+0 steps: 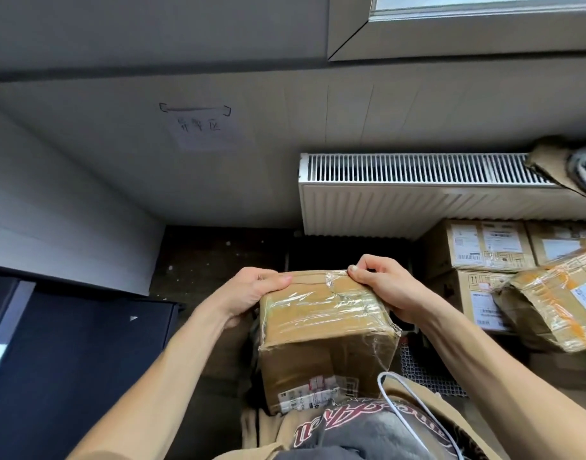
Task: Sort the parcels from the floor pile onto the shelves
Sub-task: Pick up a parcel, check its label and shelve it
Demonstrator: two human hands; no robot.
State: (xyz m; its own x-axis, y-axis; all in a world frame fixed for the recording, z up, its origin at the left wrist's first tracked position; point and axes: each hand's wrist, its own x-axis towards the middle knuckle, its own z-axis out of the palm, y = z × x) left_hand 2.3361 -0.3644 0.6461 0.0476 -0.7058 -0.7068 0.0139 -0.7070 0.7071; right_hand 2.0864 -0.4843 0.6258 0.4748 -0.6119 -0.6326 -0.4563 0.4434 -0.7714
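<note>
Two hands are wrapped round the far top corners of the taped box (325, 327), the left hand (252, 293) and the right hand (384, 290) equally near, and it is held between them above the floor (215, 257).

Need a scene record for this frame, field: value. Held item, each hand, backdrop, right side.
held item: tape-wrapped cardboard parcel, shipping label on its near face
left hand: grips the parcel's far left edge
right hand: grips its far right corner
backdrop: white radiator; handwritten paper sign on the wall
right side: stacked labelled cartons; orange-taped parcel, tilted, in front of them
</note>
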